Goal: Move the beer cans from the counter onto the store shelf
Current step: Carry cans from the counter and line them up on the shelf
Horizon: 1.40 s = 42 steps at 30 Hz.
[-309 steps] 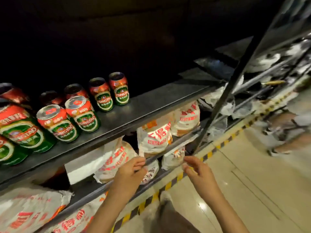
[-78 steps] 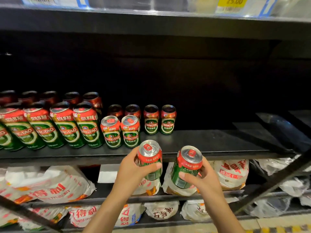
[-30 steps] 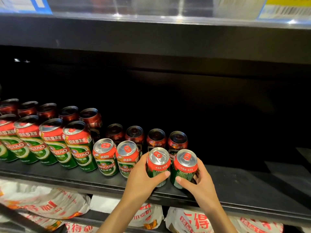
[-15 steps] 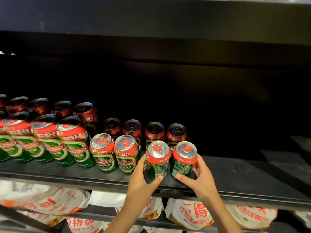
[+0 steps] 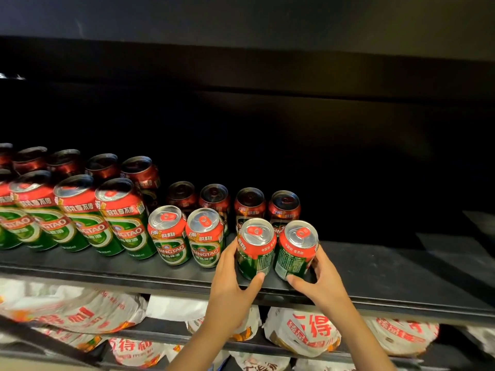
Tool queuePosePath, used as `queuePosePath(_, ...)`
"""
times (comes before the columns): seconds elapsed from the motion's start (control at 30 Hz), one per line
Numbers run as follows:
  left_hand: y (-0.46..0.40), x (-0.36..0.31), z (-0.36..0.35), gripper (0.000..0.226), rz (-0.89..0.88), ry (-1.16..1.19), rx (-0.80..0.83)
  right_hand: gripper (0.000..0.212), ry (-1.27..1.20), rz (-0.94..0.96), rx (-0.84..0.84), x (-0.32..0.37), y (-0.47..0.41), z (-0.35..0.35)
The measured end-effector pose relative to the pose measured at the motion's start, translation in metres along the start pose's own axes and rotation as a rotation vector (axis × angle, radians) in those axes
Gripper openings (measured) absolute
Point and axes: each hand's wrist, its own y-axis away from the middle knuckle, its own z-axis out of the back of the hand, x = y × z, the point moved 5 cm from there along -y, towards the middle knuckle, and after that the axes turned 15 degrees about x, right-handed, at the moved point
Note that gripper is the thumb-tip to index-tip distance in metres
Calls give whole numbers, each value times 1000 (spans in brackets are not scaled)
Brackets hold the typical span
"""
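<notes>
Left hand (image 5: pixel 230 287) grip round one beer can (image 5: pixel 255 249), right hand (image 5: pixel 325 283) grip round another (image 5: pixel 296 250)

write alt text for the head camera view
A person's left hand and right hand each grip a green-and-red beer can on a dark store shelf, right of rows of matching cans.
</notes>
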Motion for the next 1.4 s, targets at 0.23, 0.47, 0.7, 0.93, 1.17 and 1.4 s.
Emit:
queuePosePath(0.23, -1, 10, 1, 75, 47, 105, 39, 76, -36, 1, -37, -4, 1, 0)
queuePosePath(0.47, 1, 8, 1, 73, 7, 97, -70, 77, -27, -14, -48, -5, 2, -1)
queuePosePath(0.7, 4, 1, -1, 68, -6, 47, -181, 79, -87, -12, -113, 0, 3, -1)
queuePosePath(0.93, -1, 10, 0, 81, 7, 91, 44, 82, -69, 7, -44, -3, 2, 2)
queuePosePath(1.17, 0, 10, 1, 71, 24, 80, -32, 84, -92, 22, -60, -4, 3, 0)
queuePosePath(1.4, 4, -2, -3, 72, -48, -38, -255, 63, -52, 29, -86, 6, 6, 0)
